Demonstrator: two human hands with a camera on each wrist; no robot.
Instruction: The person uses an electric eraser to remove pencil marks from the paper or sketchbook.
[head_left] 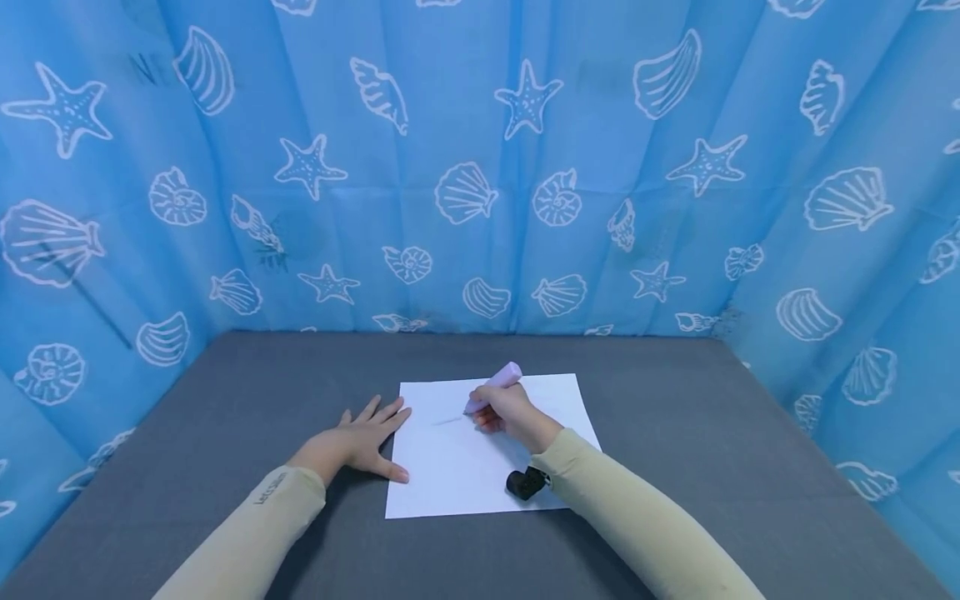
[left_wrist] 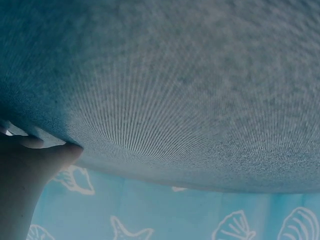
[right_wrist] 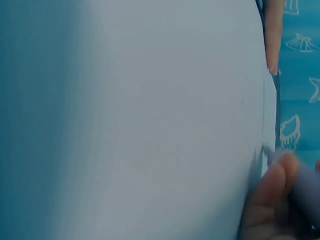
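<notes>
A sheet of white paper (head_left: 442, 475) lies on the grey table. My right hand (head_left: 513, 410) pinches a thick light-purple marker (head_left: 506, 375), its tip down on the paper. From the tip a thin, faint line (head_left: 447, 421) runs leftward across the sheet. My left hand (head_left: 367, 442) rests with spread fingers at the paper's left edge, its fingertips and thumb on the sheet. In the right wrist view the marker (right_wrist: 306, 192) and the gripping fingers show at the lower right, somewhat blurred. The left wrist view holds only part of the left hand (left_wrist: 40, 160), at the left edge.
The grey cloth-covered table (head_left: 300, 375) reaches back to a blue curtain (head_left: 450, 100) with white shells and starfish. A black wrist camera (head_left: 525, 483) sits under my right wrist, over the paper's lower right part. Light sleeves cover both forearms.
</notes>
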